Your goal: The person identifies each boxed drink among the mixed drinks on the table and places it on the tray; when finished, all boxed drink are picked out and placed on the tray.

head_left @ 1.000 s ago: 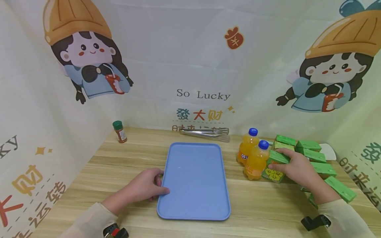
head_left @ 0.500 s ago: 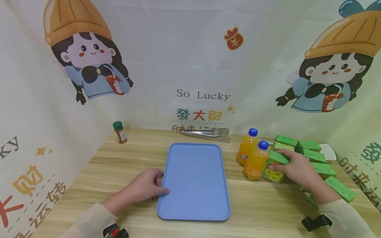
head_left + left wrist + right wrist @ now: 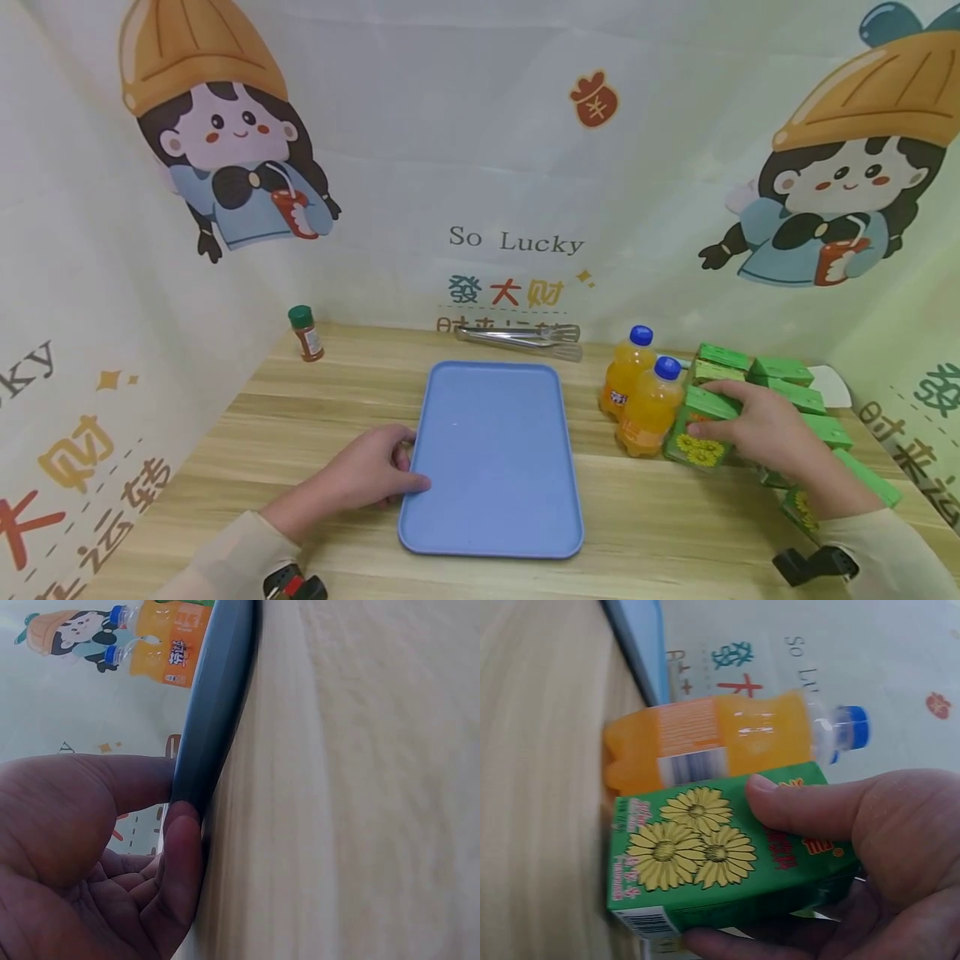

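Observation:
My left hand [image 3: 375, 467] pinches the left rim of a blue rectangular tray [image 3: 491, 458], thumb over the edge and fingers against its outer side. In the left wrist view the tray's side wall [image 3: 217, 690] runs up from the fingertips. On the right, my right hand [image 3: 757, 425] grips a green drink carton [image 3: 697, 840] printed with yellow chrysanthemums, thumb on the flowered face and fingers on the far side. The carton is close beside the nearer of two orange soda bottles [image 3: 648, 408] with blue caps. Its front bottom edge shows tilted in the head view.
Several more green cartons [image 3: 783, 371] stand behind and right of my right hand, beside a white object [image 3: 832, 387]. Metal tongs [image 3: 517, 336] lie behind the tray. A spice jar [image 3: 306, 333] with a green lid stands at the back left. A printed cloth [image 3: 375, 167] hangs behind the table.
The carton in my right hand has shifted slightly toward me and turned, showing more of its flowered face. My left hand keeps its hold on the tray. The head view has shifted slightly.

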Demonstrator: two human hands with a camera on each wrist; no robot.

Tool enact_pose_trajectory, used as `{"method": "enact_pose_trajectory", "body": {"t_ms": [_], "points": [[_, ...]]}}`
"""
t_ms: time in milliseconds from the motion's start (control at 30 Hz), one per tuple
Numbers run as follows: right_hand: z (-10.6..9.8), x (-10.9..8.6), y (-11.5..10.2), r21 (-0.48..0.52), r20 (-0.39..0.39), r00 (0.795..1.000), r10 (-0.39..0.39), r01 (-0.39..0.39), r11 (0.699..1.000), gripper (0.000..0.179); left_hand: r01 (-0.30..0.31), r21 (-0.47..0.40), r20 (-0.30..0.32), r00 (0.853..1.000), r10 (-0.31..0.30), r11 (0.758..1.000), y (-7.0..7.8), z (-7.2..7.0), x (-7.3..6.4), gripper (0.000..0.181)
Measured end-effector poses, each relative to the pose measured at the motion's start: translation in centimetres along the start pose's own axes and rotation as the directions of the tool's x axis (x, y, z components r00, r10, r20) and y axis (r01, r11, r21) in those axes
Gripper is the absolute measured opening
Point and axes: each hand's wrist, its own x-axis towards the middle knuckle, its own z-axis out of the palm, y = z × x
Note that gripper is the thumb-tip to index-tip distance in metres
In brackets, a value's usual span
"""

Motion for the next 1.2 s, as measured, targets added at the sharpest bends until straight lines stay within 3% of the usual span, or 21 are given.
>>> {"method": "enact_pose_trajectory", "body": {"t_ms": [167, 700, 967, 1200], "points": [[-1.1, -0.6, -0.5, -0.011, 0.02, 1.0, -0.005, 0.006, 1.0, 0.093, 0.006, 0.005, -0.001, 1.0, -0.006, 1.0, -0.1, -0.1, 0.0, 0.074], [-3.4, -2.8, -3.1, -0.048, -0.014, 0.999, -0.049, 0.049, 0.998, 0.086, -0.002, 0.005, -0.014, 1.0, 0.002, 1.0, -0.2, 0.1, 0.0, 0.074], [-6.0, -3.1, -4.7, -0.031, -0.029, 0.997, -0.071, 0.07, 0.997, 0.074, -0.011, 0.003, -0.021, 1.0, 0.011, 1.0, -0.2, 0.1, 0.1, 0.072], [-8.8, -2.8, -6.1, -0.076, -0.072, 0.992, -0.108, 0.102, 0.992, 0.072, -0.02, -0.001, -0.019, 1.0, 0.02, 1.0, -0.3, 0.1, 0.1, 0.07]]}}
